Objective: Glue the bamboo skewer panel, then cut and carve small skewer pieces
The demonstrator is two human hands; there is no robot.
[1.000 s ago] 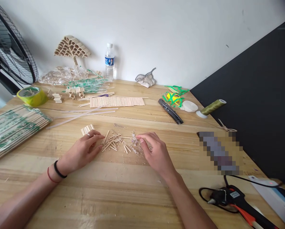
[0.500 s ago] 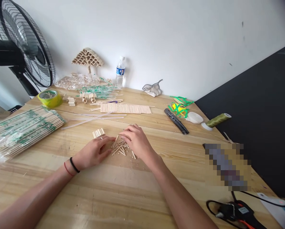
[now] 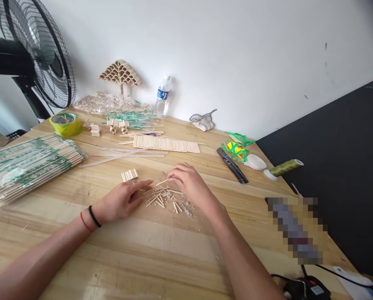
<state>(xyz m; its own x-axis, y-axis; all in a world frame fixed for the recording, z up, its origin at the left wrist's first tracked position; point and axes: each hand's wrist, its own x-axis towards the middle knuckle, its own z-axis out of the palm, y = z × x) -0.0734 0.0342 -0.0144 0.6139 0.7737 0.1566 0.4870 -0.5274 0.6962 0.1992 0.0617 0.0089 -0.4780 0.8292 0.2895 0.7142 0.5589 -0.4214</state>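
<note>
A loose pile of short cut sticks [image 3: 159,196] and small crumbs lies on the wooden table between my hands. My left hand [image 3: 123,199] rests at the pile's left side, its fingers apart and holding nothing. Above the pile's right side, my right hand [image 3: 189,183] is closed around the end of a short stick [image 3: 163,182], which points left. Its fingertips are partly hidden. Just beyond my left hand sits a small panel of joined sticks [image 3: 129,175]. Farther back is a long flat row of sticks [image 3: 166,143] laid side by side.
Bagged skewers [image 3: 33,166] and yellow tape [image 3: 66,124] lie at the left. A tree-shaped stick model [image 3: 120,77] and a bottle [image 3: 163,96] stand near the wall. A cutter [image 3: 232,165], a thread spool [image 3: 283,169] and a glue gun [image 3: 311,288] are on the right.
My right hand has moved right, uncovering more of the pile, and the stick at its fingers now lies nearer level. My left hand's fingers have lifted slightly off the pile. The view has shifted a little.
</note>
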